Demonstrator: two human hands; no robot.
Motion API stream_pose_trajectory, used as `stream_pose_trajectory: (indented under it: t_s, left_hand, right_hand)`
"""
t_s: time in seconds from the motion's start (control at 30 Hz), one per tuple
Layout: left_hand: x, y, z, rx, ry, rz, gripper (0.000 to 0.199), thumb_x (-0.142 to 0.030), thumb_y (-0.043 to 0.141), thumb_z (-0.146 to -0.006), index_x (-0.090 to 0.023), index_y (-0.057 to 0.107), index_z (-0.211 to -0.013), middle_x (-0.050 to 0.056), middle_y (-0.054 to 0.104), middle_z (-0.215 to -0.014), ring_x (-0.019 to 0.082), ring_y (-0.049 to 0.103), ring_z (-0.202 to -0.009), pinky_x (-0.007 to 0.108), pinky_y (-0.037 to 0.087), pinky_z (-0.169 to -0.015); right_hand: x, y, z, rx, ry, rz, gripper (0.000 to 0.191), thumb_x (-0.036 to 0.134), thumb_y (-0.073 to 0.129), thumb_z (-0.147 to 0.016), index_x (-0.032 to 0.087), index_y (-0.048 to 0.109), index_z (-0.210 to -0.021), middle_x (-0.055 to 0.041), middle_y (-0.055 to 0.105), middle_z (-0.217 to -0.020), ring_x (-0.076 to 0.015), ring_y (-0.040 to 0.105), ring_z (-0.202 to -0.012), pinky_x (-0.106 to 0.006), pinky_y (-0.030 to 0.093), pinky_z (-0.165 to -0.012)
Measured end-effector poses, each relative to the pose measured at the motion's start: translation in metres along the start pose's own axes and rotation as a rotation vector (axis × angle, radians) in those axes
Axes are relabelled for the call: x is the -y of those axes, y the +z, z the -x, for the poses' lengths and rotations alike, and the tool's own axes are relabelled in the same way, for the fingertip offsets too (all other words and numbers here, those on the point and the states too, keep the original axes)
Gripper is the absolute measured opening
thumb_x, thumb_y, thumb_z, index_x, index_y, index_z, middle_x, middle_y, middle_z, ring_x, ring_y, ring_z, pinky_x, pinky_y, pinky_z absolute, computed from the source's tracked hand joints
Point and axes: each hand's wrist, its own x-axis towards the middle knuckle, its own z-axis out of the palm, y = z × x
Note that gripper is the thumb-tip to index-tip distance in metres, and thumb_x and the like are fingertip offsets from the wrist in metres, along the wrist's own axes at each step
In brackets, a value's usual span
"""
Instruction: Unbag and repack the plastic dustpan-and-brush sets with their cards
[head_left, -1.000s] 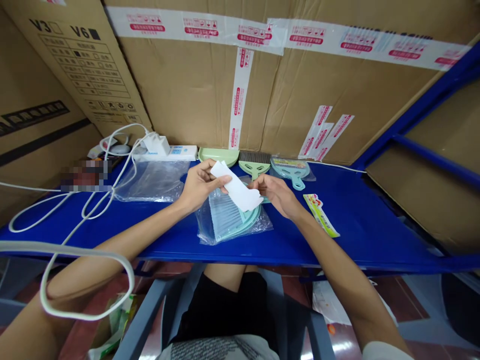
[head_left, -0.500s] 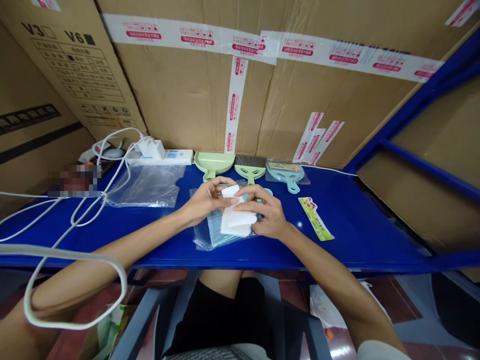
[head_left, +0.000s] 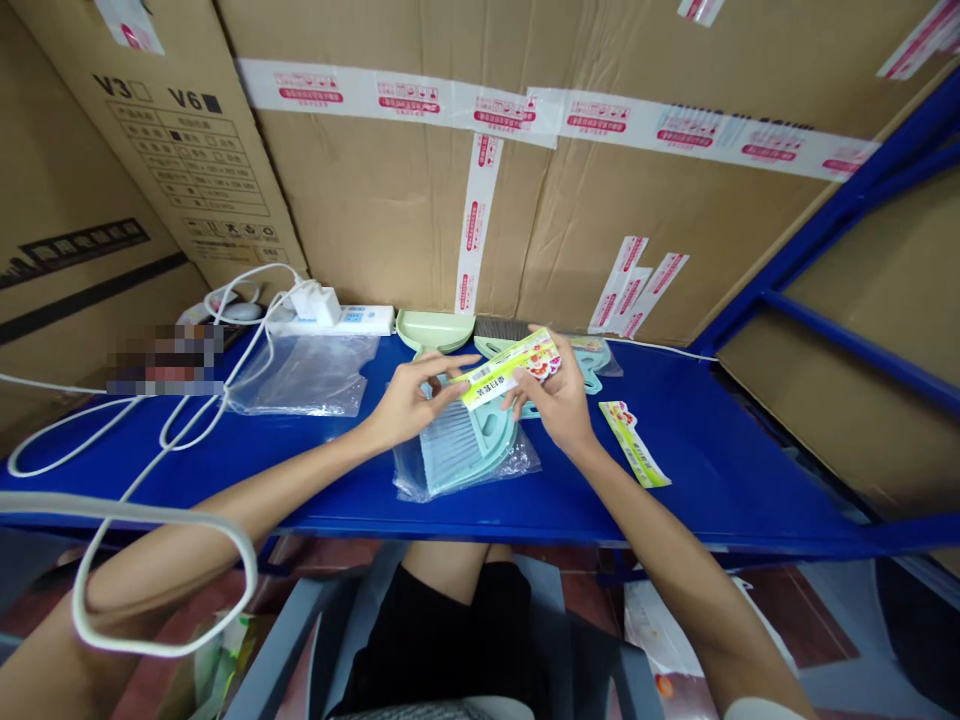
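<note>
A yellow-green printed card (head_left: pixel 504 372) is stretched between my two hands, its printed side facing up. My left hand (head_left: pixel 416 398) pinches its left end. My right hand (head_left: pixel 559 400) grips the right end, by the red flower print. Below the card, a light blue brush and dustpan set (head_left: pixel 465 445) lies in a clear plastic bag (head_left: pixel 411 470) on the blue table (head_left: pixel 322 480). A second yellow-green card (head_left: pixel 634 445) lies flat to the right of my right hand.
A green dustpan (head_left: pixel 435 330) and a partly hidden brush (head_left: pixel 499 330) stand at the back. Left are an empty clear bag (head_left: pixel 307 375), a white power strip (head_left: pixel 360 320) and looping white cables (head_left: pixel 176 512). Cardboard boxes (head_left: pixel 390 200) rise behind.
The white folded piece in my hands now shows as an opened, printed card, raised and tilted. My hands have moved slightly apart, uncovering the blue set. The view has shifted slightly.
</note>
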Motion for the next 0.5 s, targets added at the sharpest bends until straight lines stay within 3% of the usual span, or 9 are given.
stream_pose_trajectory:
  t_s: [0.07, 0.13, 0.3, 0.37, 0.5]
  left_hand:
    - [0.002, -0.005, -0.003, -0.014, 0.091, -0.086, 0.028, -0.029, 0.068, -0.101, -0.025, 0.078, -0.126, 0.005, 0.072, -0.089, 0.02, 0.062, -0.092, 0.033, 0.053, -0.079]
    - [0.004, -0.009, -0.005, -0.002, 0.119, -0.113, 0.028, -0.026, 0.063, -0.104, -0.025, 0.078, -0.127, 0.004, 0.069, -0.088, 0.018, 0.063, -0.087, 0.033, 0.053, -0.079]
    - [0.01, -0.012, -0.005, 0.023, 0.064, -0.042, 0.035, -0.023, 0.055, -0.107, -0.026, 0.073, -0.137, 0.004, 0.067, -0.098, 0.008, 0.06, -0.058, 0.023, 0.051, -0.056]
    - [0.013, -0.011, -0.004, 0.026, 0.038, -0.014, 0.035, -0.022, 0.053, -0.108, -0.026, 0.073, -0.137, 0.004, 0.068, -0.096, 0.007, 0.061, -0.054, 0.023, 0.053, -0.054]
    - [0.014, -0.01, -0.004, 0.032, 0.004, 0.02, 0.035, -0.023, 0.053, -0.108, -0.024, 0.074, -0.135, 0.003, 0.068, -0.089, 0.008, 0.063, -0.052, 0.023, 0.056, -0.054]
  right_hand:
    - [0.002, -0.005, -0.001, -0.006, -0.026, 0.09, 0.073, 0.058, 0.072, -0.093, 0.033, 0.041, -0.154, 0.0007, 0.069, -0.079, -0.0168, 0.063, -0.048, -0.03, 0.049, -0.039]
    - [0.002, -0.011, -0.003, -0.026, -0.066, 0.151, 0.067, 0.054, 0.068, -0.097, 0.035, 0.044, -0.156, 0.0002, 0.069, -0.081, -0.0155, 0.062, -0.047, -0.029, 0.045, -0.037]
    - [-0.001, -0.022, -0.008, -0.043, -0.093, 0.208, 0.037, 0.049, 0.072, -0.094, 0.026, 0.072, -0.122, 0.0, 0.066, -0.073, -0.0163, 0.065, -0.05, -0.028, 0.046, -0.038]
    - [-0.002, -0.024, -0.009, -0.057, -0.089, 0.2, 0.032, 0.047, 0.074, -0.092, 0.024, 0.074, -0.113, 0.0002, 0.066, -0.073, -0.0158, 0.066, -0.051, -0.027, 0.046, -0.038]
    - [-0.003, -0.025, -0.01, -0.062, -0.097, 0.2, 0.032, 0.045, 0.077, -0.091, 0.023, 0.074, -0.113, -0.0003, 0.067, -0.081, -0.015, 0.07, -0.055, -0.024, 0.048, -0.039]
